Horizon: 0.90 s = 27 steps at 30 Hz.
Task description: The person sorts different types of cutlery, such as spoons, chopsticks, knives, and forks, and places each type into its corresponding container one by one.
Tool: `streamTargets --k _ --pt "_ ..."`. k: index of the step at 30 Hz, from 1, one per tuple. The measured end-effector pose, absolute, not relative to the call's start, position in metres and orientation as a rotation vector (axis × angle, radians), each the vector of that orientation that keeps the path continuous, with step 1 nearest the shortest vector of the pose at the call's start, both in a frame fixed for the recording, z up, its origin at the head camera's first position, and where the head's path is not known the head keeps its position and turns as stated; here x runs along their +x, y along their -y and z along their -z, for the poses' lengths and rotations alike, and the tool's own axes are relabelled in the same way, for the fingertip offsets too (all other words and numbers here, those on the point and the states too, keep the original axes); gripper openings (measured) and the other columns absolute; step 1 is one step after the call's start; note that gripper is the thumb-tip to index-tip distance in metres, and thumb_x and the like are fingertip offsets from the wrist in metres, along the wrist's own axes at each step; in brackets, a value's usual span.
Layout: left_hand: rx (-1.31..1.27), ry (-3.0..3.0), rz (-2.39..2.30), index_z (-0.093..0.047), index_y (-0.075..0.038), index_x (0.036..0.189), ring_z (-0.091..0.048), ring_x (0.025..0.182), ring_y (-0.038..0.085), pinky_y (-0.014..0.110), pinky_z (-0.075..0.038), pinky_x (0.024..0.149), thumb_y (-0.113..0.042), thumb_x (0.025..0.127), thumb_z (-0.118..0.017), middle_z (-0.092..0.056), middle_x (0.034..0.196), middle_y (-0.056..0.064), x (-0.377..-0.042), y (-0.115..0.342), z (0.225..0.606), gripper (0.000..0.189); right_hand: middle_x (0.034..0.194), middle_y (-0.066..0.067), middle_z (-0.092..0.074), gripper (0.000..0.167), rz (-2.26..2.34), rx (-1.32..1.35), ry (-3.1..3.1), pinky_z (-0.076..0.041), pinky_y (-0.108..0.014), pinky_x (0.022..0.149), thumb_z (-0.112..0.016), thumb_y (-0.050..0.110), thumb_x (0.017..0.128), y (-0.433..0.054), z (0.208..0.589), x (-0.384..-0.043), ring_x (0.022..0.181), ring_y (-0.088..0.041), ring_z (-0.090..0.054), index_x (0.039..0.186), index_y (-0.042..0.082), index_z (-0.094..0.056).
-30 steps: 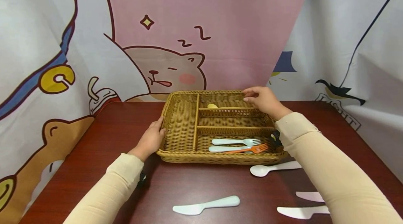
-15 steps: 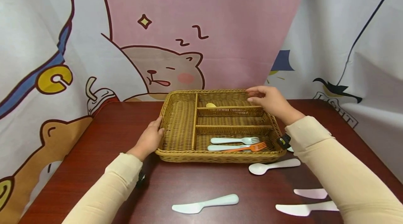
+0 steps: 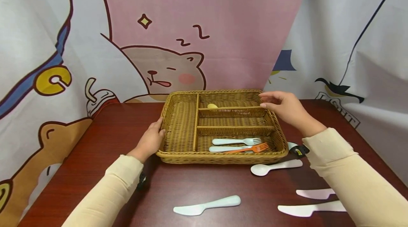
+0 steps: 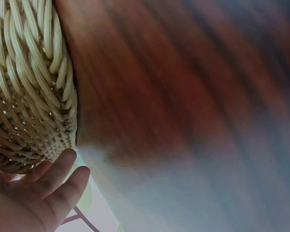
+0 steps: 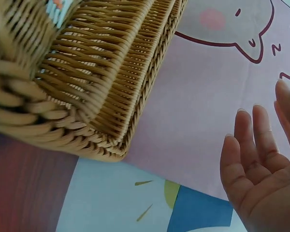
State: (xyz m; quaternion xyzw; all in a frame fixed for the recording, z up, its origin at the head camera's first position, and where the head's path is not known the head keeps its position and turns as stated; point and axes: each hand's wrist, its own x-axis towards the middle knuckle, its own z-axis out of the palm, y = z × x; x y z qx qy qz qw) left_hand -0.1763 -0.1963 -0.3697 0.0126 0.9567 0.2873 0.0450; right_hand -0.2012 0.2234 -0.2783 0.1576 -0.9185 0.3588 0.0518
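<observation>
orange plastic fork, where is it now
In the head view, the orange plastic fork lies in the nearest right-hand compartment of the brown wicker basket, partly over a pale blue utensil, in front of a pale blue fork.

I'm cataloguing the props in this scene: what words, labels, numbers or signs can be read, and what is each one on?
"Z": upper letter, on the backdrop.
"Z": smaller lower letter, on the backdrop, above the sleeping animal.
"GHT", perhaps "LIGHT": slanted lettering, on the backdrop's right side; first letters unclear.
Black device at the right cuff: too small to read any marking.
Basket, cutlery: none visible.
</observation>
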Motion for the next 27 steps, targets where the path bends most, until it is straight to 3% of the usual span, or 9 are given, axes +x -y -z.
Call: streamTargets --k 6,8,13,15,18,23,27 --pt "0.044 -2.917 -0.875 -0.013 -0.001 0.155 -0.028 0.139 0.042 0.055 -0.028 0.111 -0.017 0.105 -0.037 -0.024 0.153 0.027 -0.175 0.195 0.368 0.057 0.114 -0.02 -0.068 0.039 -1.059 0.458 2.773 -0.047 -0.019 0.075 -0.065 0.023 0.094 -0.232 0.284 -0.19 0.101 -0.028 -0.063 0.126 0.002 -0.063" --pt "0.044 -2.914 -0.878 -0.013 -0.001 0.155 -0.028 0.139 0.042 0.055 -0.028 0.111 -0.017 0.105 -0.037 -0.024 0.153 0.027 -0.174 0.195 0.368 0.057 0.115 -0.02 -0.067 0.04 -1.067 0.433 2.774 -0.045 -0.014 0.073 -0.066 0.025 0.093 -0.235 0.286 -0.186 0.099 -0.02 -0.062 0.126 0.002 -0.063" --pt "0.045 -2.914 -0.884 -0.013 -0.001 0.154 -0.028 0.139 0.042 0.055 -0.028 0.111 -0.017 0.105 -0.037 -0.023 0.153 0.027 -0.174 0.195 0.368 0.057 0.115 -0.018 -0.067 0.042 -1.086 0.377 2.781 -0.044 -0.012 0.073 -0.067 0.03 0.092 -0.243 0.288 -0.175 0.089 0.008 -0.055 0.126 0.005 -0.064" --pt "0.045 -2.916 -0.884 -0.012 -0.001 0.154 -0.028 0.139 0.042 0.055 -0.028 0.11 -0.017 0.105 -0.037 -0.023 0.153 0.027 -0.174 0.196 0.368 0.057 0.116 -0.017 -0.067 0.041 -1.085 0.366 2.786 -0.043 -0.012 0.072 -0.067 0.03 0.092 -0.245 0.289 -0.171 0.087 0.013 -0.051 0.125 0.006 -0.065" --pt "0.047 -2.918 -0.884 -0.012 -0.001 0.154 -0.028 0.139 0.042 0.055 -0.028 0.111 -0.017 0.105 -0.037 -0.023 0.153 0.027 -0.175 0.196 0.369 0.057 0.117 -0.018 -0.067 0.04 -1.066 0.36 2.79 -0.044 -0.014 0.072 -0.068 0.03 0.092 -0.248 0.291 -0.165 0.09 0.006 -0.054 0.124 0.006 -0.066" --pt "0.053 -2.924 -0.883 -0.013 0.0 0.154 -0.029 0.139 0.042 0.055 -0.028 0.111 -0.017 0.105 -0.037 -0.024 0.152 0.028 -0.175 0.196 0.37 0.057 0.12 -0.018 -0.065 0.037 -1.017 0.352 2.794 -0.047 -0.025 0.075 -0.069 0.024 0.091 -0.253 0.294 -0.156 0.104 -0.026 -0.058 0.122 0.004 -0.066" --pt "0.053 -2.929 -0.884 -0.014 0.0 0.154 -0.029 0.138 0.042 0.054 -0.027 0.111 -0.017 0.105 -0.037 -0.025 0.152 0.028 -0.176 0.196 0.371 0.057 0.121 -0.019 -0.064 0.037 -1.006 0.343 2.807 -0.048 -0.038 0.079 -0.068 0.024 0.092 -0.257 0.296 -0.149 0.109 -0.033 -0.056 0.122 0.003 -0.065"
